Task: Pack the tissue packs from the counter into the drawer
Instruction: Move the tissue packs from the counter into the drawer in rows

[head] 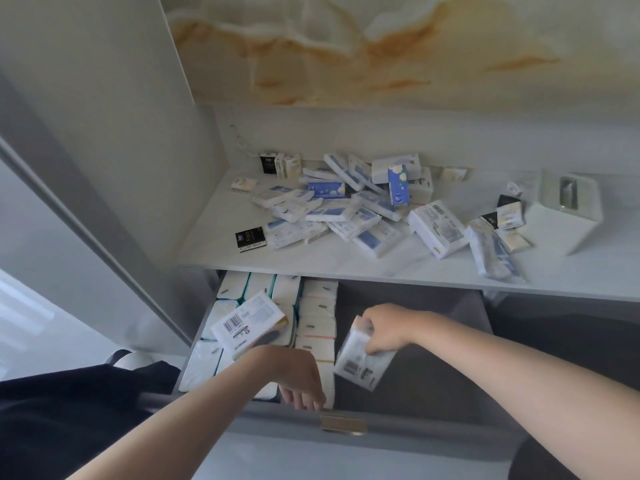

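The right hand [384, 332] gripped a tissue pack [363, 362] over the open drawer's [433, 341] bare right half, the left hand [298, 379] hung loose-fingered above the packed left rows [317, 317], and more packs [346, 209] littered the far worktop [381, 268].

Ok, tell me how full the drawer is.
Partly full: the drawer holds rows of tissue packs on its left side, while its right side shows bare dark floor.

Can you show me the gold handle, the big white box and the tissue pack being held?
gold handle [343, 424]: head view, middle of its front.
big white box [550, 233]: head view, its near side wall.
held tissue pack [360, 370]: head view, its printed lower face.
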A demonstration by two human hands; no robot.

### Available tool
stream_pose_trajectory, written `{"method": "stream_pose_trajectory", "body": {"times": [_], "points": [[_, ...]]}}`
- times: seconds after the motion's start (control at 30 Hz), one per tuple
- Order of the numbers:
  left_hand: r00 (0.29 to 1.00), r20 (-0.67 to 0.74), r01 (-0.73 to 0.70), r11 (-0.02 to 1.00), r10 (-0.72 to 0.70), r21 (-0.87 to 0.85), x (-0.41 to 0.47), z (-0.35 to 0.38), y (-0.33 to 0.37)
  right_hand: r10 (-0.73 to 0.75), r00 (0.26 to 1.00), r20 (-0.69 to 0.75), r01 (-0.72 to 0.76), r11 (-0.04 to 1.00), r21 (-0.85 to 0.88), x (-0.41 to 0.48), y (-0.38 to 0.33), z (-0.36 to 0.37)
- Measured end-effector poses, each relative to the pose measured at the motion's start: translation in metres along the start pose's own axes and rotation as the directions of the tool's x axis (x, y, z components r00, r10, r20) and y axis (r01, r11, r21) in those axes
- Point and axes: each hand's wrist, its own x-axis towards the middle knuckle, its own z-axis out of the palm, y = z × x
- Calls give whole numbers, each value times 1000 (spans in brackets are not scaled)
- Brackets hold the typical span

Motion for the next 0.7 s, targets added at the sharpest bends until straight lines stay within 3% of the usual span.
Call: {"method": "stream_pose_trajectory", "body": {"times": [0.33,0.47,0.53,0.6,0.7], "points": [[957,289,35,999,-38,14,10,8,3,8,975,-223,-8,1000,1,27,8,13],[953,301,21,1000,-26,19,14,5,4,3,966,-259,-13,999,-35,39,10,18],[986,155,-63,998,59,25,15,-3,7,-2,960,-281,-11,999,-46,46,11,19],[976,-158,-132,985,148,107,16,-15,12,-7,950,-312,-12,998,-60,50,11,18],[813,-548,-74,968,197,238,23,-37,12,-6,936,-351,-40,992,-122,57,12,16]]}}
